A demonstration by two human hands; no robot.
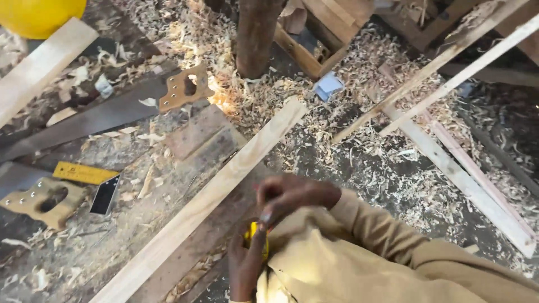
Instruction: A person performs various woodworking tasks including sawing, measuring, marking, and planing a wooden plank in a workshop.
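My left hand [245,264] comes up from the bottom edge and is closed around a small yellow object [254,231] held close to my body. My right hand [289,195], in a tan sleeve, curls over it from the right, its fingertips pinching the top of the same yellow object. Most of the object is hidden by my fingers. Both hands hover just right of a long pale wooden plank [196,207] that lies diagonally across the workbench.
A hand saw [101,116] with a wooden handle [185,87] lies at the upper left. A second saw handle [42,202], a yellow ruler [84,173] and a black phone [105,194] lie at the left. Thin slats [460,174] and shavings cover the floor on the right, with a wooden post [255,33] above.
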